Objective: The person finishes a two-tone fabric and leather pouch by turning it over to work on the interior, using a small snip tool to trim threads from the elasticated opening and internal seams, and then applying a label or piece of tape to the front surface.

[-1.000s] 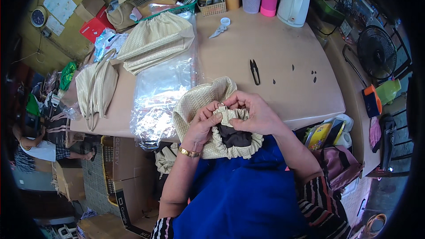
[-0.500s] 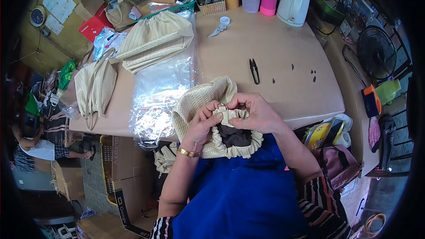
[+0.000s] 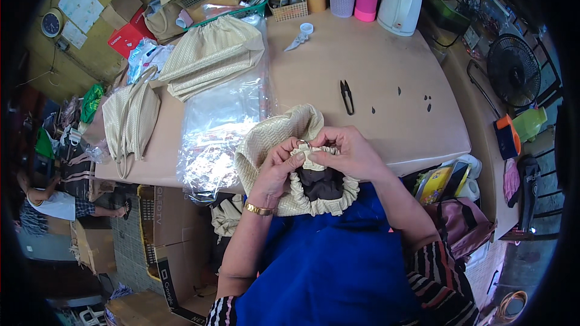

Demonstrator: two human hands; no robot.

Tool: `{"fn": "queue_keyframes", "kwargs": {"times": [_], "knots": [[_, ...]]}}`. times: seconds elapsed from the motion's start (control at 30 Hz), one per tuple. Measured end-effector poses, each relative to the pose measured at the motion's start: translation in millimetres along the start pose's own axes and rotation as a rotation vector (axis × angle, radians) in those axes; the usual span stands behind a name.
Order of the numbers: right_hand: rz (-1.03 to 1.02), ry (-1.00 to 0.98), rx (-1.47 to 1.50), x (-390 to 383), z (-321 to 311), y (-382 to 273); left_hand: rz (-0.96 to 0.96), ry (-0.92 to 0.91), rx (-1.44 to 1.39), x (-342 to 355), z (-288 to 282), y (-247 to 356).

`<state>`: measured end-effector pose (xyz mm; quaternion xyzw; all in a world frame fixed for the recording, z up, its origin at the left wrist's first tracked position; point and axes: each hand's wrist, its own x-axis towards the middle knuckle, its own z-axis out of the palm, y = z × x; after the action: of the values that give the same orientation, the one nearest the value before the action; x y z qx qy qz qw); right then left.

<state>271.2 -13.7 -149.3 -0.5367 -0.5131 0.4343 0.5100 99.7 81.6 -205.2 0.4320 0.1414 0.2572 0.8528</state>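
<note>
Looking down from your head, you pinch the gathered rim of a cream bag (image 3: 284, 139) between both hands: left hand (image 3: 279, 166) and right hand (image 3: 347, 152), fingers closed on the cloth. It lies at the near edge of the table (image 3: 374, 72), against your lap. Black snips (image 3: 347, 96) rest just beyond.

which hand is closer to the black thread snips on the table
Right. The right hand pinches the cream bag's gathered rim just below the snips; the left hand grips the same rim farther left and lower.
</note>
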Motion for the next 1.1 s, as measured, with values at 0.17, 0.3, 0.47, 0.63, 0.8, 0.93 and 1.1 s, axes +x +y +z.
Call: {"fn": "queue_keyframes", "kwargs": {"times": [0.17, 0.3, 0.47, 0.63, 0.8, 0.93, 1.1], "knots": [[-0.112, -0.1, 0.104, -0.2, -1.5, 4.1, 0.0, 0.009, -0.028, 0.3, -1.2, -1.2], [-0.081, -0.117, 0.127, 0.8, -2.5, 6.7, 0.003, -0.026, -0.034, -0.1, -6.0, -2.6], [-0.08, -0.102, 0.138, 0.7, -1.4, 9.8, 0.002, -0.011, -0.001, -0.5, 0.7, 0.2], [-0.054, 0.031, 0.029, -1.1, 5.8, 7.8, 0.012, 0.009, 0.019, 0.3, -8.0, -6.4], [-0.017, 0.139, -0.083, -2.8, 11.3, 13.2, 0.026, -0.002, 0.006, 1.7, 0.4, -2.4], [-0.145, 0.077, 0.015, -0.5, 8.1, 14.2, 0.01, 0.016, -0.014, 0.4, -0.6, -3.6], [-0.102, 0.087, -0.062, -0.9, 9.2, 11.6, 0.02, 0.002, 0.011, 0.5, -5.0, -6.4]]}}
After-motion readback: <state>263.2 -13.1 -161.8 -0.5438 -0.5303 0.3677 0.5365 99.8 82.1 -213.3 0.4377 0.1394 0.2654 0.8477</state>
